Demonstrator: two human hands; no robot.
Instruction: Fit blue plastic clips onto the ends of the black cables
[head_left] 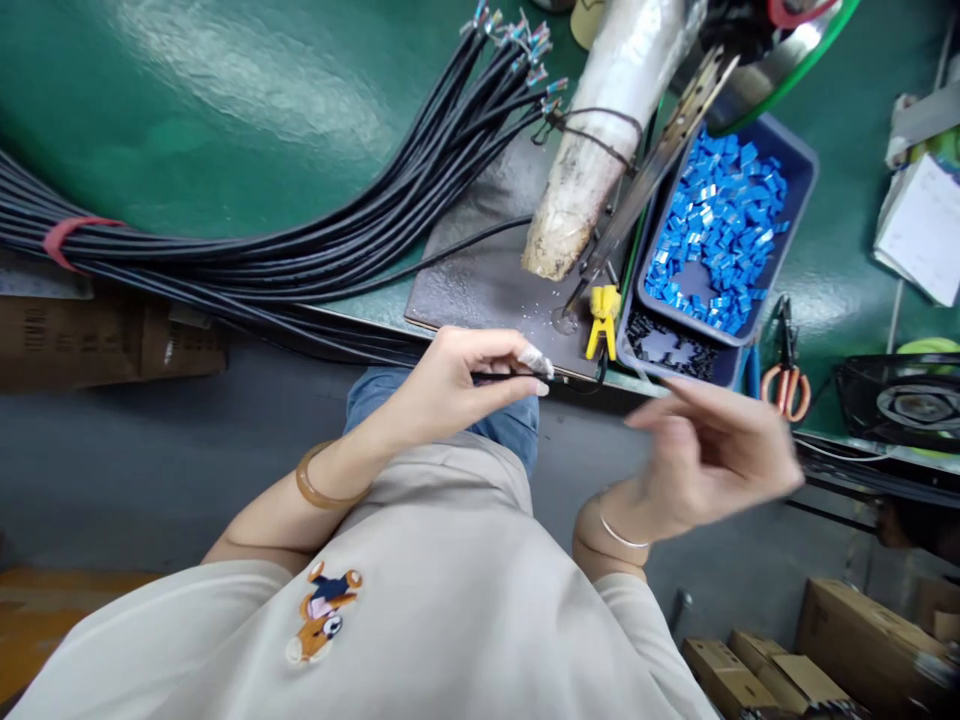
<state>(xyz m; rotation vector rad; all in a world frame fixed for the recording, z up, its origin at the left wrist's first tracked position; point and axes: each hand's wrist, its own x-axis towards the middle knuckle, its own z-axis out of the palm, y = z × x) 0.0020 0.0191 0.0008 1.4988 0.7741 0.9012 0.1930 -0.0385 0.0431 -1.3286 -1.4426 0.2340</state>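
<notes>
My left hand (480, 380) pinches a black cable between thumb and fingers at the front edge of the bench, a white wrap round one fingertip. The cable end lies at the fingertips, its details too small to make out. To the right, my right hand (705, 450) hangs in front of the bench, smeared by motion, and whether it holds anything is unclear. Just beyond it are a bin of blue connectors (720, 230) and a lower bin with small black parts (667, 345). A yellow clip (603, 320) stands near the dark mat (480, 280).
A large bundle of black cables (300, 260), tied with a red band (67, 240), crosses the left side of the green bench (225, 100). A wrapped white tube (607, 130) and a metal tool arm (652, 170) overhang the mat. Orange-handled cutters (786, 385) and a fan (911, 402) lie right.
</notes>
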